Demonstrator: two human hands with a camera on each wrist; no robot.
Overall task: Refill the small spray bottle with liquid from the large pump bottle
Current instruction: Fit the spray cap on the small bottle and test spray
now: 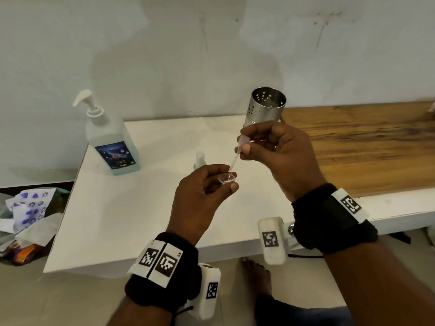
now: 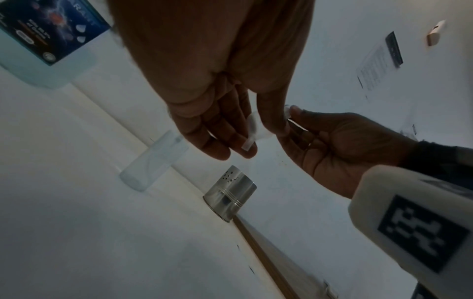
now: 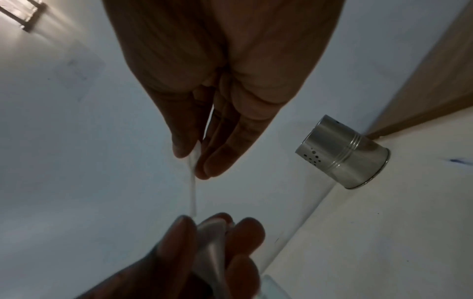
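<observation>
Over the white counter (image 1: pixel 122 220), the right hand (image 1: pixel 280 156) pinches a clear pipette (image 1: pixel 237 152) by its bulb, tip angled down into a small clear funnel (image 1: pixel 227 178), or perhaps a cap, pinched in the left hand (image 1: pixel 200 203). The small spray bottle (image 1: pixel 199 160) stands just behind the left hand; the large pump bottle (image 1: pixel 110 140) stands upright farther left, a perforated steel cup (image 1: pixel 264 107) behind.

pump bottle (image 1: pixel 113 147) label: unreadable | left wristband tag (image 1: pixel 180 253): "LS"
</observation>
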